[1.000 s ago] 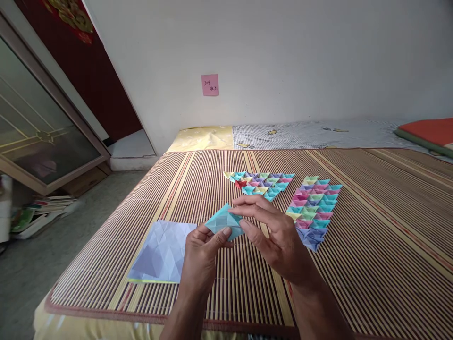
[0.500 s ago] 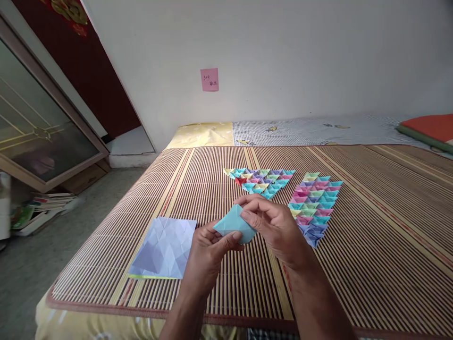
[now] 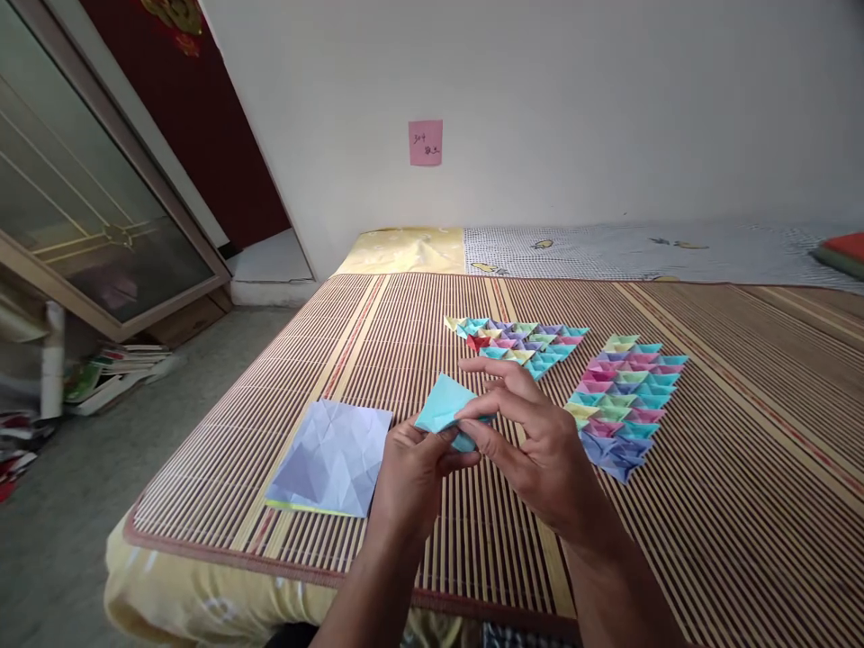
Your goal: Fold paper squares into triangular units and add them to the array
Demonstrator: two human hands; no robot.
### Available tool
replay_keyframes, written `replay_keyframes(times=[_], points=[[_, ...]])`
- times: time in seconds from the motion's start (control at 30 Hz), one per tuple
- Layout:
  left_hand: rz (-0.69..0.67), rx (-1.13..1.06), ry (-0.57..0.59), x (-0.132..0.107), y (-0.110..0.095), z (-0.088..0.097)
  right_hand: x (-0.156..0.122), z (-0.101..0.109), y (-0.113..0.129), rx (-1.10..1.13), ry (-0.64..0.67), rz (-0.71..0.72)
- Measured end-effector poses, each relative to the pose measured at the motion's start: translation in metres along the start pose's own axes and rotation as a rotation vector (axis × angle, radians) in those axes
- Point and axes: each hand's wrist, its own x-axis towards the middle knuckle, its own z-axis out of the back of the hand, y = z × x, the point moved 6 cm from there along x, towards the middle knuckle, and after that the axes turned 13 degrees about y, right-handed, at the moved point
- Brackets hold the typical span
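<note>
A light-blue folded paper point(image 3: 445, 401) is held up above the bamboo mat, between both hands. My left hand point(image 3: 417, 459) grips its lower left part, the thumb pressed on the near side. With thumb and forefinger, my right hand point(image 3: 523, 432) pinches the paper's right edge, while its other fingers stay raised. Part of the paper is covered by the fingers. To the left of my left hand lies a stack of creased lilac paper sheets point(image 3: 334, 459), with a yellow-green edge showing underneath.
Behind my hands, rows of small folded paper boats point(image 3: 517, 337) lie on the bamboo mat point(image 3: 222, 450). A second block of colourful paper boats point(image 3: 627, 387) sits to the right. A pink note point(image 3: 425, 142) is stuck on the wall. Books point(image 3: 114, 373) lie on the floor at left.
My right thumb and forefinger have moved down from the paper's upper edge to its right side, and the paper now looks bent there. The whole view has shifted slightly left.
</note>
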Motion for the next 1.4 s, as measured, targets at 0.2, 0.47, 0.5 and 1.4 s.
replay_keyframes(times=[0.2,0.47,0.5,1.4], points=[[-0.058,0.265,0.123,0.000,-0.010,-0.001,-0.002,0.006,-0.003,-0.024,-0.036,-0.017],[-0.103,0.506,0.095,-0.004,-0.016,0.000,-0.003,0.009,-0.005,-0.016,-0.036,-0.053],[-0.091,0.455,0.087,-0.004,-0.015,0.001,-0.002,0.008,-0.003,-0.021,-0.004,-0.044],[-0.095,0.409,0.240,-0.004,-0.013,-0.005,-0.009,0.009,-0.032,0.297,0.094,-0.226]])
